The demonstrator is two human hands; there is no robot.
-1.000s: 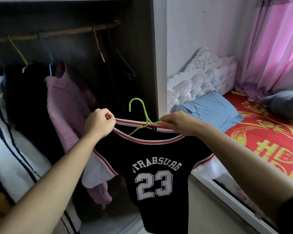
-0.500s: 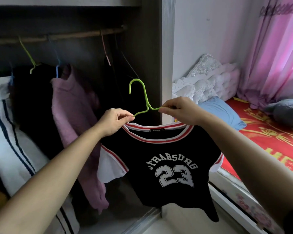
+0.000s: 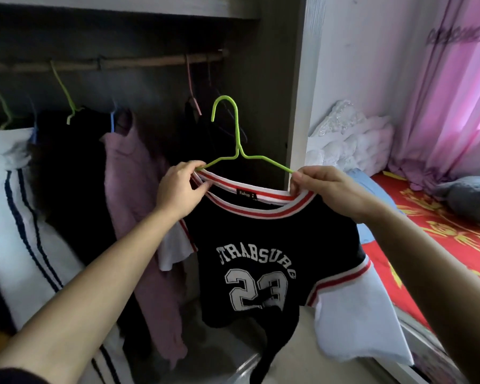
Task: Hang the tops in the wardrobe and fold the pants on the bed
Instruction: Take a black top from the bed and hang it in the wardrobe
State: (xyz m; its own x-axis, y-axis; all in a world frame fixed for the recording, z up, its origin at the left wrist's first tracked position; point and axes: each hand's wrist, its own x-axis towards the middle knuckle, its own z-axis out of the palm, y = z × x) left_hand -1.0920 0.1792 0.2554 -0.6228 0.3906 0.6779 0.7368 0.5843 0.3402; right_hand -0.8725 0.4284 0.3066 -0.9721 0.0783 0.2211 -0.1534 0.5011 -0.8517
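My two hands hold one black top (image 3: 261,245), printed with the number 23, in front of the open wardrobe (image 3: 272,79). My left grip (image 3: 182,187) pinches the left side of its red-and-white collar, thumb and fingers closed on the fabric where the left arm of the green hanger (image 3: 237,131) enters the neck. My right grip (image 3: 324,189) is closed on the right side of the collar, over the end of the hanger's other arm. The hanger sits inside the neckline with its hook upright and free, below the rod (image 3: 150,61) and touching nothing. The top hangs from the collar, one white sleeve showing on each side.

On the rod I count four coloured hangers: two green on the left, one blue, and one pink nearest my top. A dark wire one behind the pink is hard to make out. Three garments hang there plainly: a white one with dark stripes (image 3: 17,203) at the far left, a black one (image 3: 67,162) and a purple one (image 3: 133,176) just left of my left wrist.

To the right lies the bed (image 3: 441,239) with its red cover, one blue pillow (image 3: 362,181) by the headboard, and a pink curtain (image 3: 449,101) at the far side.
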